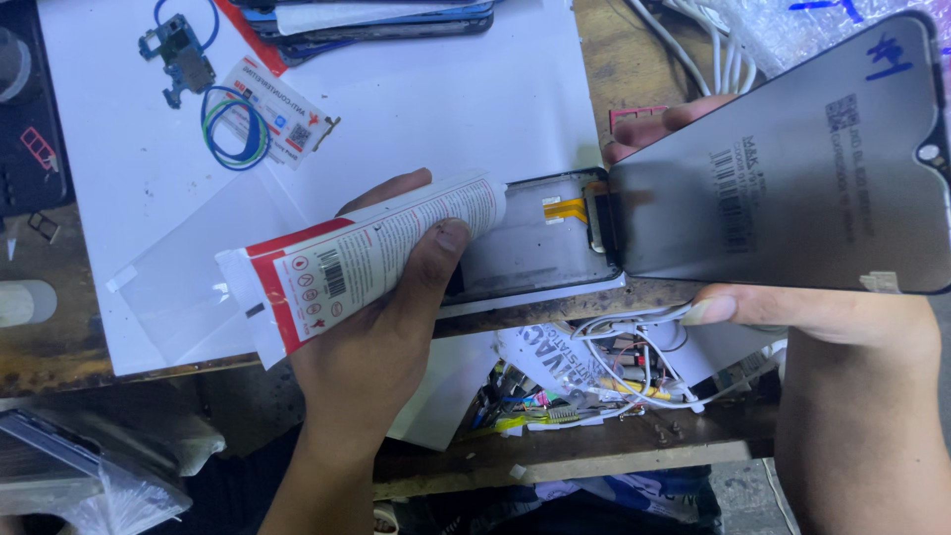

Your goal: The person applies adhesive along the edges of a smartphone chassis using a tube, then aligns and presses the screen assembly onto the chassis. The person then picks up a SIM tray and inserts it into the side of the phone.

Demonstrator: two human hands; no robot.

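Note:
My left hand grips a white and red glue tube, its tip pointing right over the edge of a grey phone frame that lies on the bench. My right hand holds up a dark phone display panel, tilted back from the frame and still joined to it by an orange flex cable. The panel's back faces me, with barcode stickers and a blue pen mark. Fingertips of the right hand show behind the panel's left edge.
A white sheet covers the wooden bench. On it lie a small circuit board, coiled blue and green wire, a printed card and a clear screen film. Stacked phones sit at the top, white cables at the top right, tangled wires and parts below the bench edge.

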